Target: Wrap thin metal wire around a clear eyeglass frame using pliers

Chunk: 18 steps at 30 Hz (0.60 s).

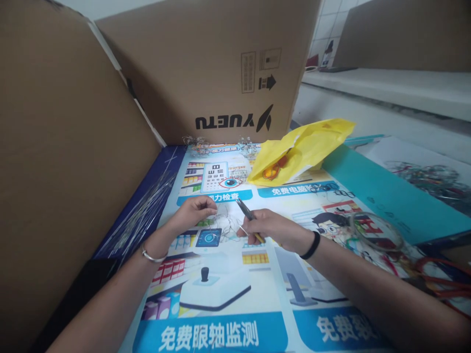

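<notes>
My left hand [196,214] is closed in a pinch over the printed sheet, and what sits between its fingertips is too fine to make out. My right hand [270,228] grips a pair of pliers [246,209] with dark slim jaws and yellow on the handles. Their jaws point up and to the left, toward the left hand. Below the jaws a short thin shiny piece sticks out by the right fingers. Fine loose wires [227,220] lie on the sheet between the two hands.
Tall cardboard panels [176,63] wall off the left and back. A yellow bag [305,147] with orange cord lies open behind my right hand. Straight wires [142,215] lie at left; wire coils [375,230] and red cords [441,274] are at right. More tangled wire [430,179] sits far right.
</notes>
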{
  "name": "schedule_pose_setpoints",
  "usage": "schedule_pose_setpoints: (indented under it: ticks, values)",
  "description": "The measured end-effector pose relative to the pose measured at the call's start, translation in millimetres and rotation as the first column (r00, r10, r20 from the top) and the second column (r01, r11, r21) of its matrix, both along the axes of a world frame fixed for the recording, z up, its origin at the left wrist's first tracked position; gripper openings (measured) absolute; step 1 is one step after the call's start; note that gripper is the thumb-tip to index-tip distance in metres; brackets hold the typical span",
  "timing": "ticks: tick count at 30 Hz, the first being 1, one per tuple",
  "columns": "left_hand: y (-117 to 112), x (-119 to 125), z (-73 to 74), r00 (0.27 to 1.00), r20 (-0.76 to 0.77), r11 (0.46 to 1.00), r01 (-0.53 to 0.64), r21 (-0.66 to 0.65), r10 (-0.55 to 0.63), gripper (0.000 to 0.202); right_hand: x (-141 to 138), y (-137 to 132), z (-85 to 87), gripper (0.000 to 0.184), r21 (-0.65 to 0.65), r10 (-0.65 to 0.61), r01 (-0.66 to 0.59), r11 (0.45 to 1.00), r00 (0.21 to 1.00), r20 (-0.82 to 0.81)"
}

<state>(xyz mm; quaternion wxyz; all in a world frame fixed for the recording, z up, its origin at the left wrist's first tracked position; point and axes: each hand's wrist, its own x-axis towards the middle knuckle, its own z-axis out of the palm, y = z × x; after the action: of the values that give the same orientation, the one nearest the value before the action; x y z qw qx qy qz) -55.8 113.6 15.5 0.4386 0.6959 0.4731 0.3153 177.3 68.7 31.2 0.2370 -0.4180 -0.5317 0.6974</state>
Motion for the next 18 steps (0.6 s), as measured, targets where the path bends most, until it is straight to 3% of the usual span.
schedule_pose_setpoints:
  ticks: [9, 18]
  values:
    - [-6, -2, -0.9, 0.996, -0.089, 0.993, 0.027, 0.113, -0.017, 0.010, -2, -2, -4.6, 0.016, 0.001, -0.052, 0.052, 0.999, 0.996, -0.067]
    - [-21, 2, 10.0, 0.984, -0.177, 0.987, 0.018, 0.160, 0.011, 0.008, -4, -3, -9.7, 0.018, -0.002, -0.101, 0.102, 0.995, 0.986, -0.136]
